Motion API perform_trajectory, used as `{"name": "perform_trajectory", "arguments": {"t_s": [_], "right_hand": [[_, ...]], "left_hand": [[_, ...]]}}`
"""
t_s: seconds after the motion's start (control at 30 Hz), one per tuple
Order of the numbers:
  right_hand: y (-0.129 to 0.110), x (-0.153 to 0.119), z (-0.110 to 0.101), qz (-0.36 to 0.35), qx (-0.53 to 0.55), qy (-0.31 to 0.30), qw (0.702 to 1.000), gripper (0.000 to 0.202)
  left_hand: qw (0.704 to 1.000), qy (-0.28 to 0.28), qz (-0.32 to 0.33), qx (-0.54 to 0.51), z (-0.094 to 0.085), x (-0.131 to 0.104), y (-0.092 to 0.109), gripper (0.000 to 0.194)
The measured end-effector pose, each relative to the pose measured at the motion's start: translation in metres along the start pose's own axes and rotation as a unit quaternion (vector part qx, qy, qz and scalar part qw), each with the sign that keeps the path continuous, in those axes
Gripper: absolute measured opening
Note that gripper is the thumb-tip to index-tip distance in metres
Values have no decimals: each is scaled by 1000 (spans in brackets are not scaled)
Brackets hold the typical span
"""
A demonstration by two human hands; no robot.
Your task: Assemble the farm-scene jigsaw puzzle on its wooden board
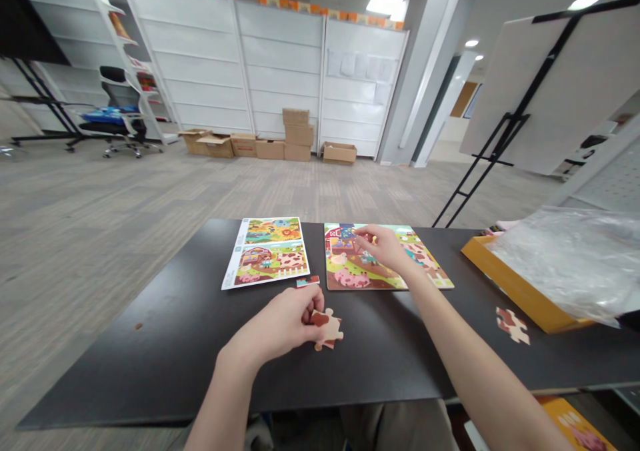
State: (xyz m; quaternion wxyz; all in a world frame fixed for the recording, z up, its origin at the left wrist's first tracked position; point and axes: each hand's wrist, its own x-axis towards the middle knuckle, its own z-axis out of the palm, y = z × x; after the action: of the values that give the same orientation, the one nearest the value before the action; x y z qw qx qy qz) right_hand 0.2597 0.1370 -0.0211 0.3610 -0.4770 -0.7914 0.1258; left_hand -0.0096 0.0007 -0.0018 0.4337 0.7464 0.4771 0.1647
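Note:
My left hand (287,324) pinches a cream and brown puzzle piece (330,327) low over the black table, with another piece partly showing beneath it. Just beyond these fingers lies a small red and blue piece (307,281). My right hand (383,245) reaches over the upper left part of the farm puzzle board (353,278); its thumb and forefinger are close together at a dark blue area, and whatever they hold is too small to name. Left of the board is a printed picture sheet (233,274) showing two scenes.
On the right, a yellow box (520,291) holds clear plastic wrapping (565,264). A loose brown and cream piece (513,325) lies beside it. The black table (165,344) has its near edge at my lap. A board on a black easel (500,137) stands beyond.

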Motion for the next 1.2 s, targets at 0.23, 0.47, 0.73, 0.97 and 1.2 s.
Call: {"name": "perform_trajectory", "arguments": {"t_s": [0.23,0.47,0.73,0.97,1.2], "right_hand": [[-32,-11,-36,80,258,-97,958,37],[-55,-57,-26,36,340,-421,840,43],[-47,-72,3,60,317,-425,846,38],[-49,-66,-9,57,333,-407,848,37],[-50,-62,-19,71,331,-412,846,39]], "left_hand": [[993,41,79,-78,0,3,15,7],[983,112,98,-110,1,11,23,13],[986,123,81,-72,11,26,14,14],[984,152,80,-50,9,26,8,18],[981,161,65,-82,9,25,19,24]]}}
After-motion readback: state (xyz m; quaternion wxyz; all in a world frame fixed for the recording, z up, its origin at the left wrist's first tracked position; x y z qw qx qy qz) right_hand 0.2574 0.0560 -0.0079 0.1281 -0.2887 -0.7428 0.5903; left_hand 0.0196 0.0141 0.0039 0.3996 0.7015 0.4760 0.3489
